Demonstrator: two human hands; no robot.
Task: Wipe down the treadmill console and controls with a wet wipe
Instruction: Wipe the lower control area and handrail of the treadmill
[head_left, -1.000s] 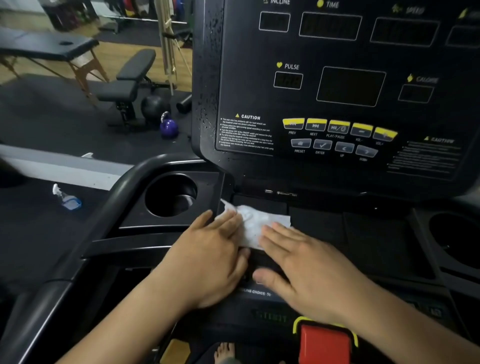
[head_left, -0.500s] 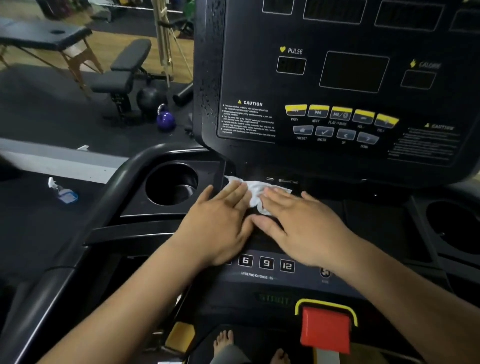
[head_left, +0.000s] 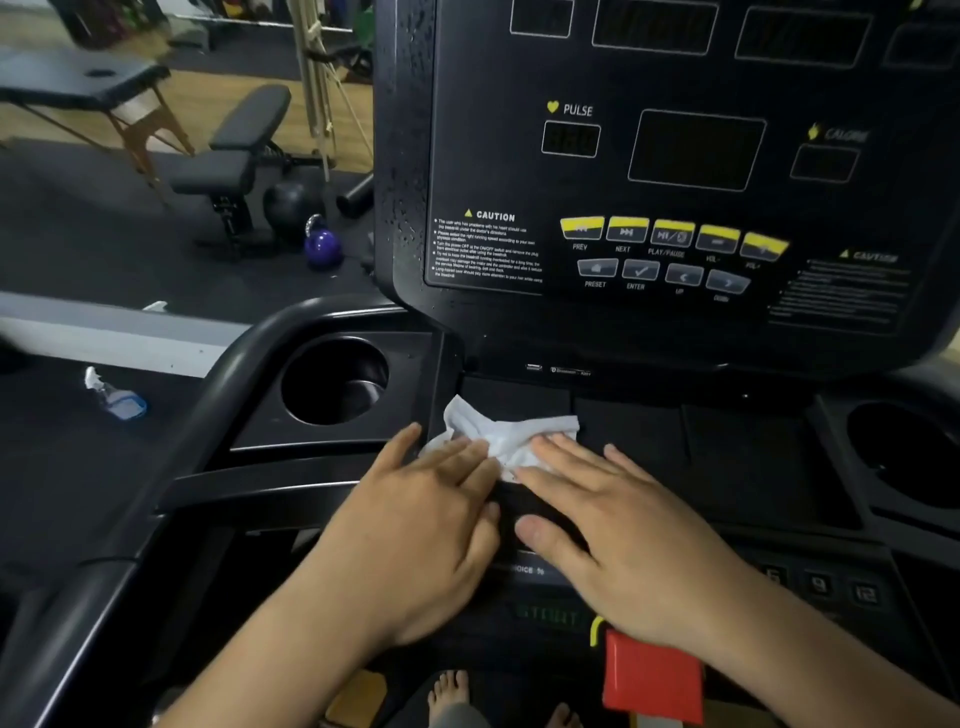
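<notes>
A crumpled white wet wipe (head_left: 506, 435) lies on the black flat shelf (head_left: 675, 447) just below the upright treadmill console (head_left: 675, 171). My left hand (head_left: 421, 525) lies flat with straight fingers, its fingertips pressing the wipe's left part. My right hand (head_left: 618, 530) is also flat, fingertips pressing the wipe's right edge, thumb spread toward the left hand. Yellow and grey control buttons (head_left: 670, 249) sit on the console face above the hands. Number keys (head_left: 821, 584) show beside my right wrist.
Round cup holders sit at the left (head_left: 335, 382) and right (head_left: 904, 457) of the shelf. A red safety stop key (head_left: 652, 675) is below my right wrist. A spray bottle (head_left: 117, 397) lies on the neighbouring belt at left. Bench and kettlebell (head_left: 322, 244) stand beyond.
Both hands slid the wipe back toward me along the shelf, away from the console's base. The wipe now shows more beyond the fingertips, and the view has shifted slightly.
</notes>
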